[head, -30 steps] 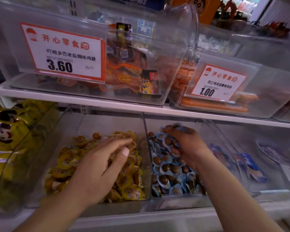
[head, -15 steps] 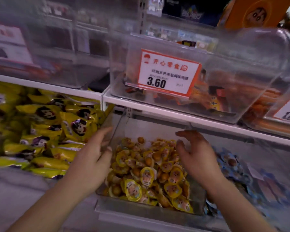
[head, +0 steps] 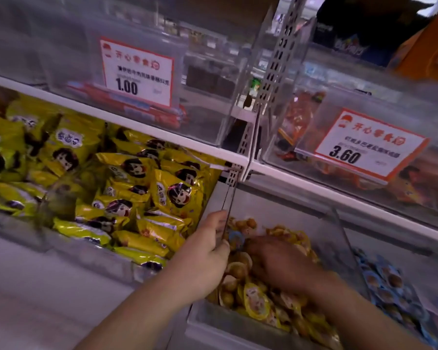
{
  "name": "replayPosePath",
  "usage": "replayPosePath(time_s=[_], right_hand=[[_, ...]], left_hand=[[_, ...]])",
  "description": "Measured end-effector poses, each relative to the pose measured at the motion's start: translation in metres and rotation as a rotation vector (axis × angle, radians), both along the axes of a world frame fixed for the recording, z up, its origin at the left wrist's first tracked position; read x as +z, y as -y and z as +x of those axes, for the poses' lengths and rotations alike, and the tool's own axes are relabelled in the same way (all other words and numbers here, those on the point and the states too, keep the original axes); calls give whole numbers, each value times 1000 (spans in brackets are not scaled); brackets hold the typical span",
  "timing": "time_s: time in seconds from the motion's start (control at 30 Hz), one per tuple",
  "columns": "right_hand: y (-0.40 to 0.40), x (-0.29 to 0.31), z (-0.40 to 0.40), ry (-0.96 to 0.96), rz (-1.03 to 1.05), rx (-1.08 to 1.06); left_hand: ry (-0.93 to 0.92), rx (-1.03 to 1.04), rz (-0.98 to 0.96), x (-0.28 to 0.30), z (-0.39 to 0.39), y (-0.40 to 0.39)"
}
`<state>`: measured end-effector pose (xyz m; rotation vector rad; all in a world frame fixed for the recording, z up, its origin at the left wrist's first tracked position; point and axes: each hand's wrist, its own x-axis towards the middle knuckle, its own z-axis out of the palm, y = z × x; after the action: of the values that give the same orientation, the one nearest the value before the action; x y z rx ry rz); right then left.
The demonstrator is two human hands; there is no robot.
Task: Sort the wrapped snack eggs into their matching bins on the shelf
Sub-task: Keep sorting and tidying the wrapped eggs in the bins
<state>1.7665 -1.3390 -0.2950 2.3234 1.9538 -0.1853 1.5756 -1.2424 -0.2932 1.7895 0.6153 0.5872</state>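
A blue-wrapped egg (head: pixel 234 239) lies among the yellow-wrapped eggs (head: pixel 257 300) in the clear middle bin (head: pixel 208 315) on the lower shelf, just beside both hands. The left hand (head: pixel 208 253) grips that bin's left wall, thumb and fingers curled over its edge. The right hand (head: pixel 280 263) reaches into the yellow pile, palm down; whether it holds anything cannot be told. To the right, another bin holds blue-wrapped eggs (head: pixel 387 284). Left lie yellow snack bags (head: pixel 127 188). Above, price tags read 1.00 (head: pixel 137 72) and 3.60 (head: pixel 364 145).
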Motion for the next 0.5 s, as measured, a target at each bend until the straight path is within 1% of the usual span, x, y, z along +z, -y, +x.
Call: replayPosePath(time_s=[0.07,0.17,0.23,0.3,0.37,0.43,0.5], right_hand=[[5,7,18,97,-79,-27],[-6,15,30,236,-146,-138],[-22,16,26,246,-159,-182],[-38,11,14,155,-83,-168],[-54,4,0,-61,7,-155],[-67,-3,-9,-265,-72,-168],[-73,-6,-10,-324,-206,-181]], left_hand=[[-20,-39,26,1,-2,2],[-53,-39,85,4,-4,3],[-54,-24,102,8,-5,5],[-55,-9,116,11,-5,6],[-55,1,119,13,-5,7],[-57,6,121,14,-5,8],[-55,6,121,14,-4,8]])
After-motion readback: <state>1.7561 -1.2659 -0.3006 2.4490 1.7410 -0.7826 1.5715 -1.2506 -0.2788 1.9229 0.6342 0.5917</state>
